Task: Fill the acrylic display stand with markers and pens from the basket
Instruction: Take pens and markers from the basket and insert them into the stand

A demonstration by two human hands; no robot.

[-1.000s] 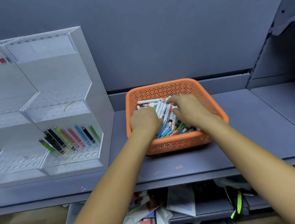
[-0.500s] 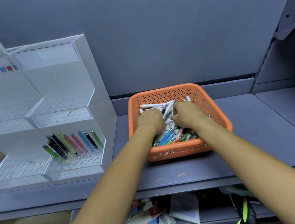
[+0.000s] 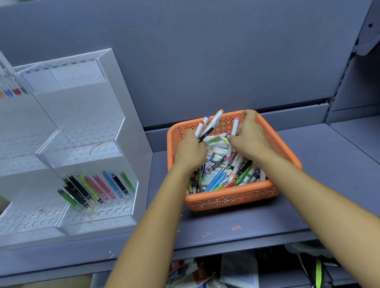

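Gripping a small bundle of markers (image 3: 208, 125), the left hand (image 3: 191, 154) sits inside the orange basket (image 3: 230, 195), over its left half; fingers are curled round white barrels with red, purple and orange caps plus one dark pen, and the tips fan up past the basket's far rim. The right hand (image 3: 249, 136) is over the basket's far right corner, fingers curled, pinching one white marker with a pink cap (image 3: 235, 126) held nearly upright. Between and below the two hands lies the loose heap of pens (image 3: 219, 178), piled against the basket's near wall, below rim height. The basket stands on a grey shelf (image 3: 326, 189), its far rim close to the back panel (image 3: 222, 49) and its near wall set back from the shelf's front edge, leaving a bare strip there. Right of the basket the shelf runs open to a side upright. Left of the basket, a narrow gap of shelf apart, stands the clear display stand (image 3: 88, 152); its stepped tiers face away from the basket's left side, and a row of coloured pens (image 3: 96, 188) leans in the lowest tier, with open holes in front of them. Below the basket, under the shelf, lie scattered papers (image 3: 208, 282).
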